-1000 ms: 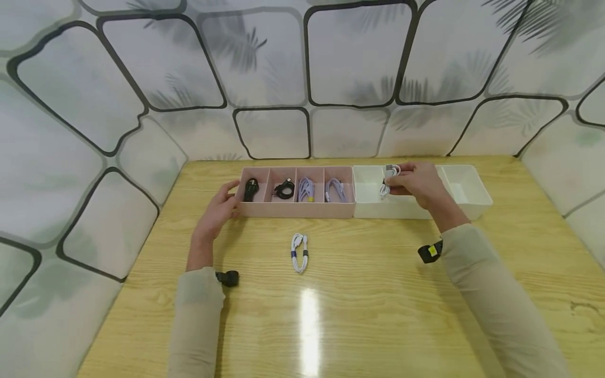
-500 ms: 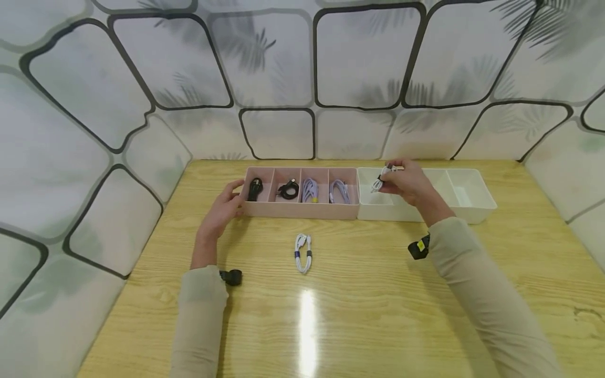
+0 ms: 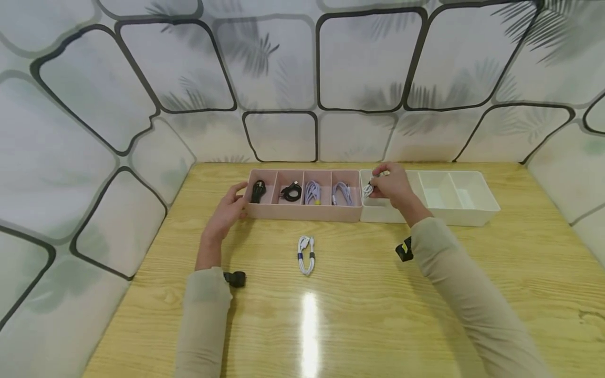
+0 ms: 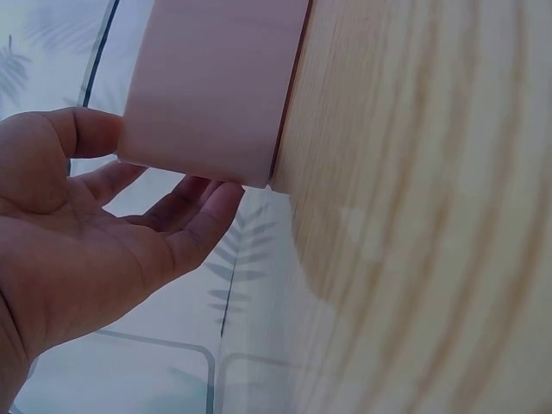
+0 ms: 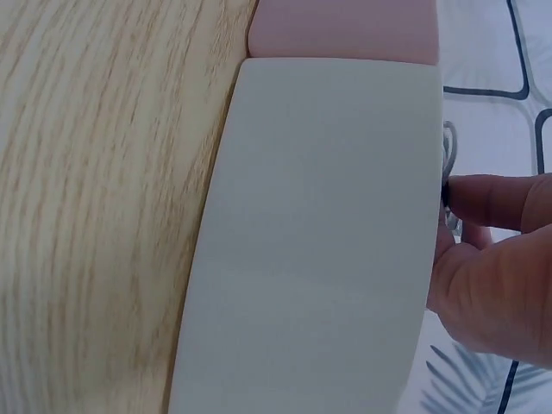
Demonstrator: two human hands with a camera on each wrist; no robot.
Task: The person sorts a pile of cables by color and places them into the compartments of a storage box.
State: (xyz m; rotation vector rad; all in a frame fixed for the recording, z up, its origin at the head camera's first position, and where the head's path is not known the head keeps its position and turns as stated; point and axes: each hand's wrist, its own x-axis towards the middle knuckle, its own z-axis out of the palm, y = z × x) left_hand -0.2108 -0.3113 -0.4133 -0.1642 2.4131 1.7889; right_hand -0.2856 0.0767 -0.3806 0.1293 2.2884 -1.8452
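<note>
My right hand [image 3: 393,185] pinches a coiled white charging cable [image 3: 368,190] over the leftmost compartment of the white divided box [image 3: 454,217]. In the right wrist view, the box's front wall partly hides the cable and the fingertips. My left hand [image 3: 226,214] touches the left end of the pink divided box [image 3: 304,212], with the thumb by the top edge and the fingers against the end wall. Each pink compartment holds one coiled cable: a black cable [image 3: 258,191], another black cable [image 3: 291,191], a lilac cable [image 3: 313,193] and a second lilac cable [image 3: 342,194].
A white cable [image 3: 305,255] with dark ties lies coiled on the wooden table [image 3: 359,315] in front of the pink box. The two boxes stand end to end near the patterned wall [image 3: 279,63] at the back.
My right hand has moved left with the white cable and lowered it into the white box's leftmost compartment. The left hand stays at the pink box's end, and the view has shifted slightly.
</note>
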